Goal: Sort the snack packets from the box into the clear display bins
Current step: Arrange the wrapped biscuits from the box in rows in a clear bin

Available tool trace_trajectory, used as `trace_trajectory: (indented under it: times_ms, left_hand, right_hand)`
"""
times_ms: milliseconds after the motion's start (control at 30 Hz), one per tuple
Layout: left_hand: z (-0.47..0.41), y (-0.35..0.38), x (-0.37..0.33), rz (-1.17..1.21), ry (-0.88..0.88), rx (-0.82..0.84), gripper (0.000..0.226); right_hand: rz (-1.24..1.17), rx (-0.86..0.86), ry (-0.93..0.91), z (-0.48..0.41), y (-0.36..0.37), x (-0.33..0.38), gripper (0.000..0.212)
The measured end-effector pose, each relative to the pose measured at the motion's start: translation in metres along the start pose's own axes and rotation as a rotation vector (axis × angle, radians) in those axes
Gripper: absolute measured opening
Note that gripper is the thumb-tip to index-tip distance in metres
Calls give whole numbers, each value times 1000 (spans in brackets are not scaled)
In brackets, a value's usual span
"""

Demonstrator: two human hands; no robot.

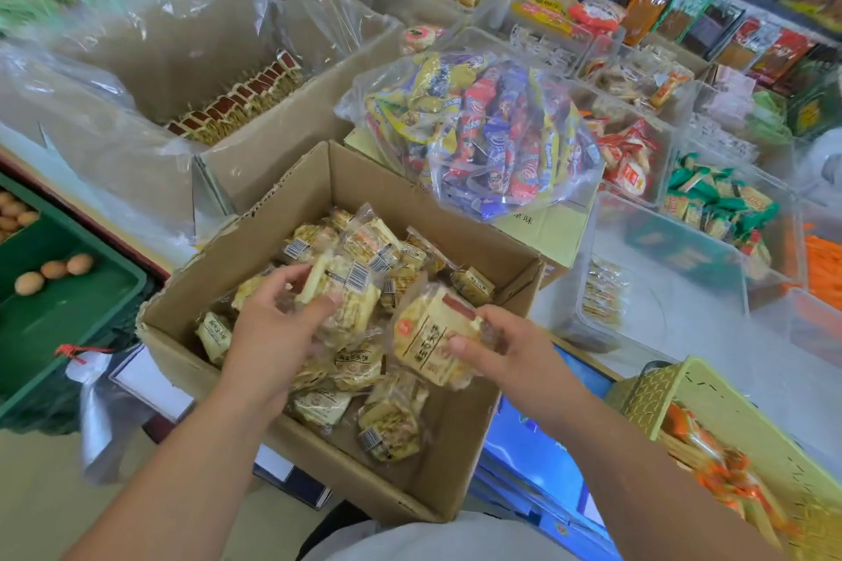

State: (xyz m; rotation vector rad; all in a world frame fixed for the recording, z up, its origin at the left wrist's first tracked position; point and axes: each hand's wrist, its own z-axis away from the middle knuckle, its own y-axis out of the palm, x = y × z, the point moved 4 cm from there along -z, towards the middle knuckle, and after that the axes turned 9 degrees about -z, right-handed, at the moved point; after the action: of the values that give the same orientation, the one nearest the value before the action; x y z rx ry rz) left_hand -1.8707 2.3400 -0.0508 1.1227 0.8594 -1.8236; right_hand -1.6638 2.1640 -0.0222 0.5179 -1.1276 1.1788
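An open cardboard box (483,437) in front of me holds several yellow snack packets (392,419) in clear wrap. My left hand (273,323) reaches into the box and grips a bunch of packets (346,292). My right hand (505,346) holds one yellow packet (428,333) with a red stripe, pinched between thumb and fingers just above the heap. Clear display bins (660,287) stand to the right; one nearly bare bin shows a few packets (601,292) at its left wall.
A clear bag of blue, red and yellow snacks (483,128) lies behind the box. Large lined cartons (255,159) stand at the back left. A green crate with eggs (50,273) is at the left. A yellow basket (711,415) is near right.
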Motion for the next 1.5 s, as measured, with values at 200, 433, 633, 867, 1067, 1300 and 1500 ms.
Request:
trace_trajectory:
  times_ms: [200, 433, 633, 867, 1067, 1300, 1500]
  left_hand:
    - [32, 67, -2, 159, -43, 72, 44]
    - [61, 138, -14, 228, -65, 80, 31]
    - [88, 193, -27, 288, -78, 93, 31]
    - [97, 242, -26, 106, -38, 33, 73]
    - [85, 274, -36, 115, -102, -10, 60]
    - [63, 304, -44, 83, -134, -35, 61]
    - [46, 349, -38, 25, -162, 94, 55]
  right_hand:
    - [-432, -59, -48, 22, -25, 3, 20]
    - [-264, -180, -112, 32, -73, -15, 29]
    - [-44, -283, -222, 33, -128, -32, 36]
    - [127, -161, -300, 27, -177, -48, 43]
    - [-175, -130, -179, 23, -227, -77, 36]
    - [-471, -388, -155, 15, -287, -114, 67]
    - [-60, -549, -529, 23, -314, -111, 45]
